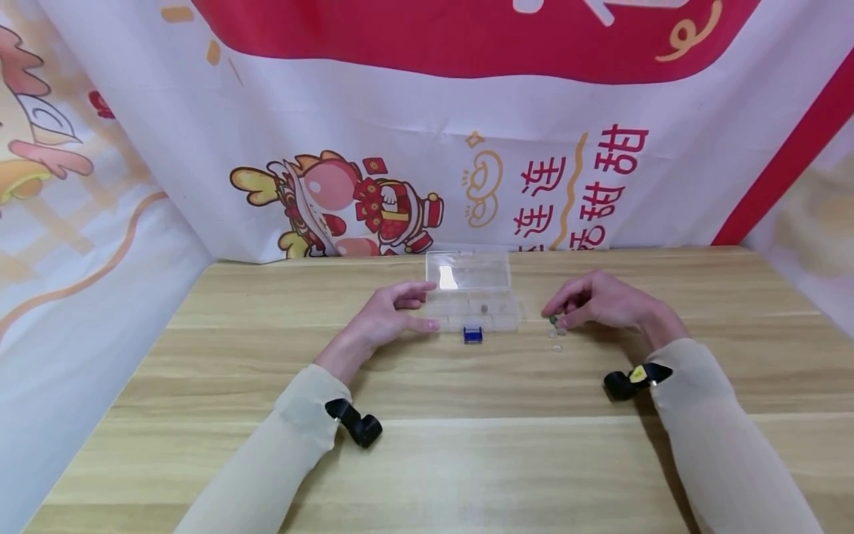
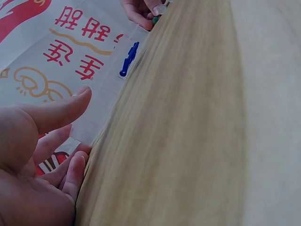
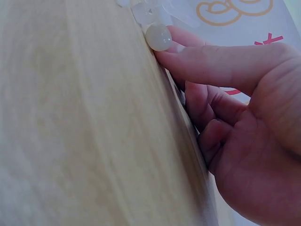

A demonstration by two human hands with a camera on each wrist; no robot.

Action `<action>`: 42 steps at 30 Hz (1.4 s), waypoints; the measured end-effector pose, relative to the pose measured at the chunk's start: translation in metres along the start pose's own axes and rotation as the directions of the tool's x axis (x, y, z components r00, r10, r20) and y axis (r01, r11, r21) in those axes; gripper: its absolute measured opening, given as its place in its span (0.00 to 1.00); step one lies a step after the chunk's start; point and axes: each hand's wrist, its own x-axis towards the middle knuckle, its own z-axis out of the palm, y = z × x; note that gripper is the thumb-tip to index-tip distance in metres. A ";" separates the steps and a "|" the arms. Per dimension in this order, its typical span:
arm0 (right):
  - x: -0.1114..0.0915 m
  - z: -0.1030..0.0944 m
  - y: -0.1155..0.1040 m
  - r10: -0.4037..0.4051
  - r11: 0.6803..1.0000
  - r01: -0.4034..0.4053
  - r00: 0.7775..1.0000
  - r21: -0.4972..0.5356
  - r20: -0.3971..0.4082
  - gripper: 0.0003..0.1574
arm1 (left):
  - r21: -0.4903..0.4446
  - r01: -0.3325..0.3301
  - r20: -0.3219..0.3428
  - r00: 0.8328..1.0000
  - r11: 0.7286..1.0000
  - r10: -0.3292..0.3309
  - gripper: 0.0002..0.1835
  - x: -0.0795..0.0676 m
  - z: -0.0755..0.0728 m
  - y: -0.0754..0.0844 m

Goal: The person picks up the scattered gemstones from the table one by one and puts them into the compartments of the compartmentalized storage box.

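1. Where the wooden table meets the printed backdrop, a clear compartment box is seen with its lid raised.
2. The box's left end is touched by the left hand, whose fingers are held loosely straight and apart, gripping nothing.
3. A blue piece is laid just in front of the box.
4. A pale round bead is pressed at the table by a fingertip of the right hand, right of the box; its other fingers are curled.
5. A small green item, possibly another bead, is seen at those fingertips.
6. Tiny clear pieces lie just beside them.
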 end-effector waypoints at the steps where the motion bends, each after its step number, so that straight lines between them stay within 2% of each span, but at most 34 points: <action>1: 0.000 0.001 0.000 0.002 1.000 -0.002 1.000 -0.006 0.000 0.19 | 0.000 0.000 0.000 1.000 1.000 0.000 0.37 -0.001 0.000 -0.001; 14: 0.001 0.007 -0.005 0.022 0.996 -0.024 0.999 -0.080 -0.029 0.13 | -0.004 0.004 -0.004 1.000 1.000 -0.005 0.38 -0.003 0.002 -0.001; 21: -0.004 0.005 -0.008 0.034 0.994 -0.039 0.998 -0.099 -0.059 0.13 | -0.015 -0.010 0.009 1.000 1.000 0.010 0.39 -0.002 0.003 0.001; 32: -0.003 0.005 -0.021 0.047 0.996 -0.053 0.995 -0.067 -0.089 0.16 | -0.014 0.002 -0.002 1.000 1.000 -0.002 0.38 -0.001 0.000 0.003; 42: 0.003 0.011 -0.030 -0.009 0.999 0.003 0.991 -0.043 -0.135 0.16 | -0.028 0.004 0.000 1.000 1.000 -0.004 0.38 -0.003 0.000 0.001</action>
